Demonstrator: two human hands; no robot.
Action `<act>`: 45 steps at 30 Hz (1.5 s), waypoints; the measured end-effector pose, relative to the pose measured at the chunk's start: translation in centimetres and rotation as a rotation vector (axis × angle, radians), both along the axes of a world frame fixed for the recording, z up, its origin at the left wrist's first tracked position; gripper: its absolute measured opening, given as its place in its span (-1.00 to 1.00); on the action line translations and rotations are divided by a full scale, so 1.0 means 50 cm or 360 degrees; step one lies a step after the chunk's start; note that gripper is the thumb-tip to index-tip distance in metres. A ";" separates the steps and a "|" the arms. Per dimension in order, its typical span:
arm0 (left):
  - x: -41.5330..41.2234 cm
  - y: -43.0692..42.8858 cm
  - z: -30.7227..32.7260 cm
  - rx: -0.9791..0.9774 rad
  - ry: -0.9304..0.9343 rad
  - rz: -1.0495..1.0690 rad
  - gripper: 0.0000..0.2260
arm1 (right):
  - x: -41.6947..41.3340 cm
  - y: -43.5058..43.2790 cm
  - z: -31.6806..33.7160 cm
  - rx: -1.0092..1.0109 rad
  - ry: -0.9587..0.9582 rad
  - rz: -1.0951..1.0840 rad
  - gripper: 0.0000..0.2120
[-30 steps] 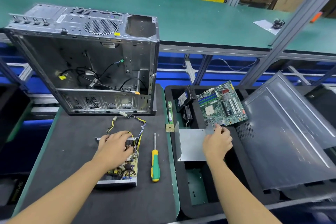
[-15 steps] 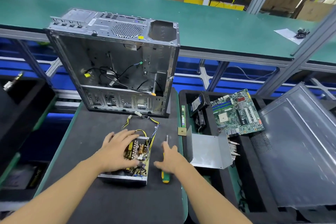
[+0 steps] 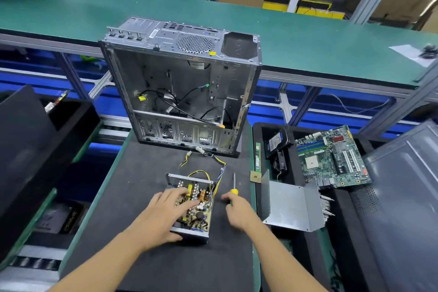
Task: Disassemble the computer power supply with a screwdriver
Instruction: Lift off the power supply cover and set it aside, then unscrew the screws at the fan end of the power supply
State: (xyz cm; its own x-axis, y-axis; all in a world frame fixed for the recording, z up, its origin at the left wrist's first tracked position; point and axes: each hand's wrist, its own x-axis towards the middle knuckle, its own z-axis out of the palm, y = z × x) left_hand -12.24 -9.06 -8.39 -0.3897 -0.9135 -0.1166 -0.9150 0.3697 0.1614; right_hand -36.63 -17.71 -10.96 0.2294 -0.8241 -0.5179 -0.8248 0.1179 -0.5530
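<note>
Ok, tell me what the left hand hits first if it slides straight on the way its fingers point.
The left hand lies on the open power supply, fingers aimed far-right. First in line is likely the orange coil on its board, then the yellow wires; heights are unclear.

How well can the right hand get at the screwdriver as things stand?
Likely yes: the right hand lies over the handle of the screwdriver on the black mat, nothing between them. Only its yellow end and shaft show, so whether the grip has closed is unclear.

Opened power supply (image 3: 192, 206), yellow-handled screwdriver (image 3: 234, 187) beside
</note>
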 end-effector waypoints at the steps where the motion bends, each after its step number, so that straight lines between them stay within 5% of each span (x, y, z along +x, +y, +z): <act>1: -0.001 0.003 0.003 -0.0065 0.0027 0.0001 -0.16 | 0.005 0.010 -0.009 -0.0006 0.0034 0.0030 -0.62; 4: 0.003 0.015 0.003 -0.0288 0.0130 -0.0047 -0.37 | 0.012 0.030 -0.028 -0.0082 0.0160 0.0084 -0.65; 9: 0.010 0.029 0.002 -0.0108 0.0221 0.0021 -0.60 | 0.004 0.015 -0.031 0.0033 0.0028 -0.0003 -0.65; 17: 0.021 0.011 0.022 0.0161 0.0555 0.0297 -0.67 | 0.004 0.012 -0.010 0.0148 -0.0117 -0.0106 -0.65; 24: 0.137 -0.018 0.097 0.0830 0.1416 0.0688 -0.69 | 0.000 0.006 0.001 0.0186 -0.0183 -0.0158 -0.62; 28: 0.169 0.012 0.067 0.1209 0.2157 0.0750 -0.39 | 0.002 0.003 0.011 0.0192 -0.0207 -0.0168 -0.60; 32: 0.140 0.030 0.030 0.1420 0.2486 0.0790 -0.35 | 0.005 -0.004 0.016 0.0250 -0.0157 -0.0088 -0.68; 39: 0.081 0.003 0.052 0.1428 0.2519 0.0768 -0.34 | 0.004 -0.007 0.007 0.0235 -0.0043 -0.0043 -0.77; 42: 0.073 -0.026 0.091 0.1420 0.2307 0.0747 -0.35 | 0.003 -0.008 0.010 0.0235 0.0010 -0.0049 -0.84; 45: 0.069 -0.058 0.133 0.1390 0.2051 0.0734 -0.41 | 0.001 -0.010 0.009 0.0241 -0.0058 -0.0025 -0.67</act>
